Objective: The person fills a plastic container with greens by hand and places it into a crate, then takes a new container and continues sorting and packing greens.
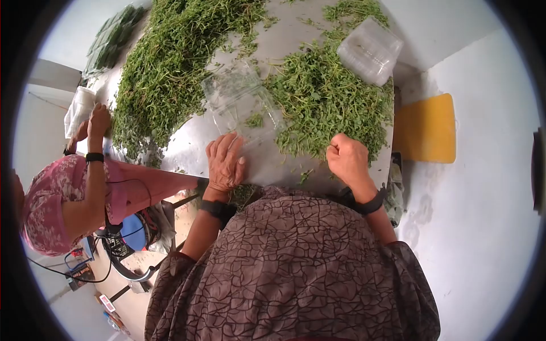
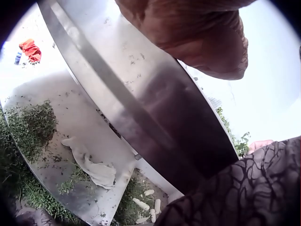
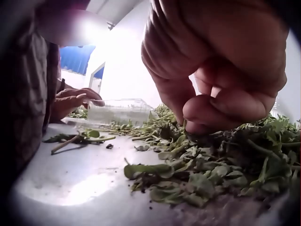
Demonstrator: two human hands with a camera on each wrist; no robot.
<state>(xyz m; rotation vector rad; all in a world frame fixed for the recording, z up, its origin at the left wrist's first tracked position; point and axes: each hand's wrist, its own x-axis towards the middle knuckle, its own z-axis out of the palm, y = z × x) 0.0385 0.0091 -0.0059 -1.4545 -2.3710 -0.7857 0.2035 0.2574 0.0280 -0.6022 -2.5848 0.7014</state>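
My left hand (image 1: 225, 162) is at the near table edge, fingers loosely bent and fingertips by the near side of an open clear plastic container (image 1: 232, 98). A small green clump (image 1: 254, 120) lies inside the container. In the left wrist view only part of the hand (image 2: 202, 37) shows. At the near edge of the right-hand pile of leafy greens (image 1: 330, 96) is my right hand (image 1: 348, 160), fingers curled. The right wrist view has its thumb and fingers (image 3: 211, 106) pinched together at the leaves (image 3: 197, 160); what lies between them is mostly hidden.
Stacked clear containers (image 1: 369, 51) stand on the right pile. A larger heap of greens (image 1: 165, 74) covers the table's left. Beyond it are filled packs (image 1: 114, 37). Another person in pink (image 1: 62, 199) works at the left. A yellow chair (image 1: 426, 128) is on the right.
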